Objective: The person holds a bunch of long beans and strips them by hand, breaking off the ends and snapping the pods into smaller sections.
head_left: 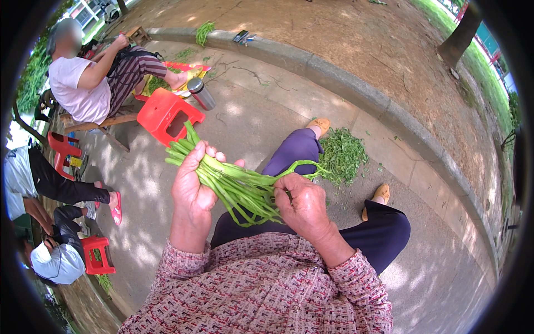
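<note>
My left hand is closed around a thick bunch of long green vegetable stems, held above my lap. The stems' thicker ends stick out past the fingers at the upper left, and their thin ends reach toward the right. At those thin ends my right hand is closed in a pinch on a green stem. A thin curling tip shows just beyond its knuckles. What lies inside the right fingers is partly hidden.
A heap of plucked green leaves lies by my feet. To the left stand a red plastic stool and a steel flask. Several people sit along the left side, one person on a bench. A kerb curves behind.
</note>
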Demonstrator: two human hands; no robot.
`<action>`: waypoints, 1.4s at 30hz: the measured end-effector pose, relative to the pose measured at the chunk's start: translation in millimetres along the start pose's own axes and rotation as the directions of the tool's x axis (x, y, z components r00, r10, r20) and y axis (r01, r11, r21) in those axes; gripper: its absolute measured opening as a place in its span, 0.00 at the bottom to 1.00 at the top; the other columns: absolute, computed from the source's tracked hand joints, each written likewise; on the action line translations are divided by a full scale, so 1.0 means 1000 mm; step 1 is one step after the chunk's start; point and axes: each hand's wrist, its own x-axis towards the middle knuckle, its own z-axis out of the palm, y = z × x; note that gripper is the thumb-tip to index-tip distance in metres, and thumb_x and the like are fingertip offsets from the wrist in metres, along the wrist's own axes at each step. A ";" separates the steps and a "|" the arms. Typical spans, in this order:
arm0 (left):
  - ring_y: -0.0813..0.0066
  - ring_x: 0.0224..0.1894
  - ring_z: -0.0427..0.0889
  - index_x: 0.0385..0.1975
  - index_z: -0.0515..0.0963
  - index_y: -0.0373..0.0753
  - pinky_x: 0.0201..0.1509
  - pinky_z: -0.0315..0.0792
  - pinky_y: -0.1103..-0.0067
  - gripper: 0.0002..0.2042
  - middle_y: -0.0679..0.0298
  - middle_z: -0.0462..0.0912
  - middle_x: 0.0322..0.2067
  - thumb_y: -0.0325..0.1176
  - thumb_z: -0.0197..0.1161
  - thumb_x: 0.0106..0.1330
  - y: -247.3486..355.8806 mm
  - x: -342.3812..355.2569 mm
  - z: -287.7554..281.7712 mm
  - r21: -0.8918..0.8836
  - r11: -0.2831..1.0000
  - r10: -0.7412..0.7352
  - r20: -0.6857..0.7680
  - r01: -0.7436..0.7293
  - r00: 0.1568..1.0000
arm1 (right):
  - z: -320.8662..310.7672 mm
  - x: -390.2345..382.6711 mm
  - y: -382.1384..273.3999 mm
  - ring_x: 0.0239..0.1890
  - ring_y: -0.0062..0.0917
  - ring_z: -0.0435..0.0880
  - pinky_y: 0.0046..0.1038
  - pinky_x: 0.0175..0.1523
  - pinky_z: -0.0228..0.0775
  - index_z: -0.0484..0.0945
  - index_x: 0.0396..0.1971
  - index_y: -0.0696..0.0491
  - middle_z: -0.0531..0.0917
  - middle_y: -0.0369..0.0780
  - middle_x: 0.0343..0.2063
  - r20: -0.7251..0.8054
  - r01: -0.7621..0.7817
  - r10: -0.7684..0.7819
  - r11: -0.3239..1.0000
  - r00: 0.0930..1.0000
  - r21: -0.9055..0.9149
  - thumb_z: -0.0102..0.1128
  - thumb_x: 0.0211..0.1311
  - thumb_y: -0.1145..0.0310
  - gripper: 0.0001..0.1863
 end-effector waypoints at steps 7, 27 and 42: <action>0.71 0.30 0.74 0.34 0.71 0.39 0.52 0.69 0.49 0.05 0.67 0.72 0.26 0.32 0.57 0.65 0.001 0.000 0.004 -0.027 1.000 -0.001 0.061 0.003 0.998 | -0.004 -0.006 0.040 0.22 0.27 0.76 0.27 0.30 0.67 0.74 0.23 0.58 0.78 0.40 0.18 -0.065 -0.293 0.318 0.923 0.946 0.248 0.52 0.51 0.75 0.04; 0.71 0.29 0.73 0.34 0.71 0.38 0.54 0.65 0.55 0.06 0.68 0.71 0.25 0.33 0.56 0.64 0.045 0.028 -0.032 -0.053 0.998 0.023 0.077 -0.019 0.997 | -0.114 -0.065 0.187 0.64 0.37 0.60 0.54 0.61 0.50 0.58 0.62 0.52 0.60 0.46 0.63 -0.205 -0.526 0.492 0.710 0.846 -0.468 0.59 0.54 0.51 0.38; 0.78 0.27 0.57 0.33 0.62 0.37 0.60 0.60 0.68 0.03 0.70 0.54 0.24 0.26 0.48 0.68 0.086 0.080 -0.006 0.206 0.970 -0.199 0.381 0.127 0.903 | -0.037 -0.092 0.141 0.47 0.37 0.76 0.42 0.50 0.61 0.81 0.30 0.54 0.80 0.45 0.38 0.087 -0.588 0.659 0.715 0.747 -0.378 0.57 0.46 0.70 0.10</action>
